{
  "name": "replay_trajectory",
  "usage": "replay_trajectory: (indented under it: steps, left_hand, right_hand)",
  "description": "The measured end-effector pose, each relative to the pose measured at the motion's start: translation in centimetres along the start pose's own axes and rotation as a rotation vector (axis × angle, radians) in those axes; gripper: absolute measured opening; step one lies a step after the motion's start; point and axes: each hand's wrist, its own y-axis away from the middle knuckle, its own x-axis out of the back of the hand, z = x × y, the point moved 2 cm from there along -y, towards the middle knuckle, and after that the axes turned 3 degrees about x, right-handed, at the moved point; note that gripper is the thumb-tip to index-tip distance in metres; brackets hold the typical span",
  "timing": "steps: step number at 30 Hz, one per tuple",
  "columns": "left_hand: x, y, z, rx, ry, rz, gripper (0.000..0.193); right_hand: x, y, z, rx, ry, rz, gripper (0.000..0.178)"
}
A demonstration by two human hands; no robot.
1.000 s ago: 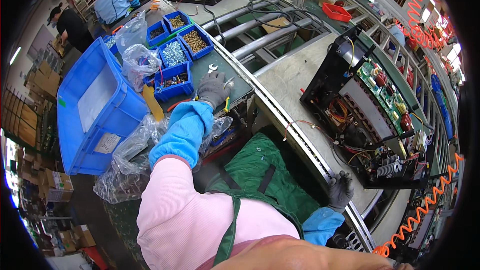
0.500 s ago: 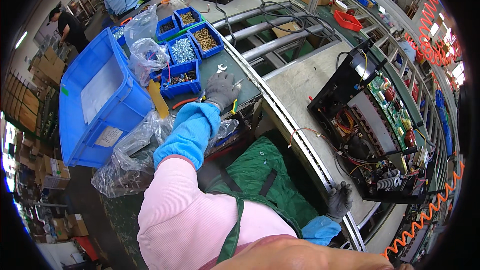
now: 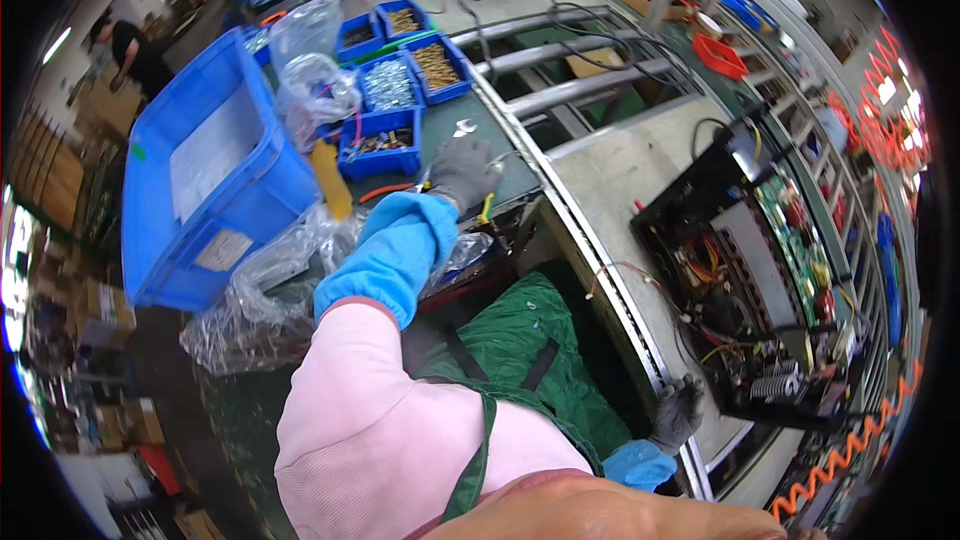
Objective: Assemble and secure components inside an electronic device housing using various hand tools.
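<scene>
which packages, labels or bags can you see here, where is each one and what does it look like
Label: pale rectangular sticker on the near outer wall of the big blue crate, left of the left hand.
Sheet: white rectangular paper lying inside that crate.
Clear plastic bags: puffed up, behind the crate, beside the small blue parts bins.
Crumpled clear bag: on the bench below the crate.
Cardboard boxes: brown, stacked at far left.

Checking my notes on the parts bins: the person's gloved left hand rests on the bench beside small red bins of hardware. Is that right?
Not quite: the small bins are blue, not red. The head view shows the gloved left hand on the bench beside them.
</scene>
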Motion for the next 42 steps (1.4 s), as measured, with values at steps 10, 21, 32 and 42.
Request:
replay_trajectory:
  steps: [10, 21, 32, 42]
  left_hand:
    - [-0.5, -0.1, 0.6, -0.057, 0.081, 0.025, 0.038]
    - [0.3, 0.1, 1.1, -0.049, 0.060, -0.084, 0.042]
    - [0.2, 0.1, 0.9, -0.043, 0.029, -0.080, 0.041]
    - [0.4, 0.0, 1.0, -0.033, 0.026, -0.102, 0.039]
  right_hand:
    - [-5.6, -5.7, 2.7, -0.273, 0.178, -0.161, 0.040]
    - [-4.1, -7.3, 5.2, -0.426, 0.266, -0.065, 0.037]
    - [-5.9, -7.5, 6.0, -0.470, 0.462, 0.048, 0.034]
    - [-7.0, -7.2, 6.5, -0.408, 0.488, 0.071, 0.030]
